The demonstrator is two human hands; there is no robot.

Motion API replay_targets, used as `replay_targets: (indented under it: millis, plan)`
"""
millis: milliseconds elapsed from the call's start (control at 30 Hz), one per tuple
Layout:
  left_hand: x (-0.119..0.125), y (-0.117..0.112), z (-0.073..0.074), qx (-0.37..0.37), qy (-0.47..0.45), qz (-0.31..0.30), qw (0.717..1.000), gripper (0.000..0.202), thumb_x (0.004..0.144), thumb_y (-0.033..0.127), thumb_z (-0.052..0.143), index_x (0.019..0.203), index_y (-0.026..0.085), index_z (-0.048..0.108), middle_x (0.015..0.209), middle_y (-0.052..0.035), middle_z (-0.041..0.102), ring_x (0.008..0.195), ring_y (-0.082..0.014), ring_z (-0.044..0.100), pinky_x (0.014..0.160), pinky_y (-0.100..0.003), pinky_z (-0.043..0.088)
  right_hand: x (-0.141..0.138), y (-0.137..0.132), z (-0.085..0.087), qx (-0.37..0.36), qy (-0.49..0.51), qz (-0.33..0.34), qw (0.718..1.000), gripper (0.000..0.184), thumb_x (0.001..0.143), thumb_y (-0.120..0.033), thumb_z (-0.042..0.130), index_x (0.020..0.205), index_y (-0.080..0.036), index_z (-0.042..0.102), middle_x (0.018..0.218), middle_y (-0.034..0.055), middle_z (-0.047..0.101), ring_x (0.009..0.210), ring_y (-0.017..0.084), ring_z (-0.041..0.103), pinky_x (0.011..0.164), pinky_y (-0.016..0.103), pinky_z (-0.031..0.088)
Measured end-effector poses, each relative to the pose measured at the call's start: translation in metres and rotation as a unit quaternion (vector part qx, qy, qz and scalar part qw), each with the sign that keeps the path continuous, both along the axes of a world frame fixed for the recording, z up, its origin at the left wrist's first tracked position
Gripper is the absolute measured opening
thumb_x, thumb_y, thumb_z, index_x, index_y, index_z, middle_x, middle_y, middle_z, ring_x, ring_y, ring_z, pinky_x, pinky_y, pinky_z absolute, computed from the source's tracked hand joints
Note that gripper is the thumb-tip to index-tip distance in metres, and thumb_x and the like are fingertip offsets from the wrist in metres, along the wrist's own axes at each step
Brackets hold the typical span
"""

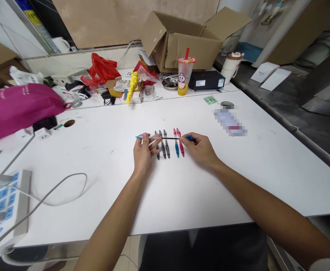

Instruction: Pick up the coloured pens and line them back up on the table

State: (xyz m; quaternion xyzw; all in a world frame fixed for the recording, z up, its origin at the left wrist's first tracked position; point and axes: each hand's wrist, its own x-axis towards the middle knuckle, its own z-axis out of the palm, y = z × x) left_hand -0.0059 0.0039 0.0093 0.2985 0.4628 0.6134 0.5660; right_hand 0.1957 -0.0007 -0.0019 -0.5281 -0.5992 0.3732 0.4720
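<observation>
My left hand [142, 156] pinches the clear upper barrel [139, 137] of a pen, which has a light blue end. My right hand [202, 149] is closed on the pen's dark blue grip section [191, 138]. Between the hands runs a thin dark refill [170, 138], bridging the two separated pen parts. Beneath it, three grey-grip pens [163, 148] lie side by side on the white table, partly covered by my left fingers. Nearer my right hand lie a pen with a blue grip and pink top [176, 148] and a pink pen [181, 150].
Across the back stand a cardboard box [193, 47], a drink cup with a red straw [184, 77] and red plastic bags [104, 69]. A roll of tape [227, 105] lies at right. On the left are a magenta bag [20, 107] and a power strip [15, 203] with a looping cable.
</observation>
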Motion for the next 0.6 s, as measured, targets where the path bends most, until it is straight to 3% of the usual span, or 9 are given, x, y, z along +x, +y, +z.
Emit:
replay_targets:
  millis: [300, 600]
  plan:
    - [-0.015, 0.005, 0.003, 0.007, 0.017, 0.073, 0.997, 0.033, 0.095, 0.052, 0.065, 0.104, 0.021, 0.059, 0.117, -0.013, 0.076, 0.102, -0.021, 0.076, 0.057, -0.02, 0.054, 0.005, 0.003, 0.0, 0.004, -0.001, -0.018, 1.0, 0.039, 0.091, -0.058, 0.065, 0.083, -0.021, 0.07, 0.063, -0.0036, 0.038, 0.06, 0.014, 0.034, 0.056, 0.03, 0.03]
    - [-0.012, 0.004, 0.004, 0.002, 0.008, 0.052, 0.999, 0.036, 0.092, 0.052, 0.07, 0.104, 0.019, 0.061, 0.115, -0.0128, 0.075, 0.098, -0.0205, 0.077, 0.056, -0.019, 0.053, 0.005, 0.002, 0.002, 0.0, -0.011, -0.018, 1.0, 0.042, 0.092, -0.061, 0.062, 0.086, -0.021, 0.074, 0.062, -0.0042, 0.034, 0.058, 0.014, 0.031, 0.055, 0.03, 0.029]
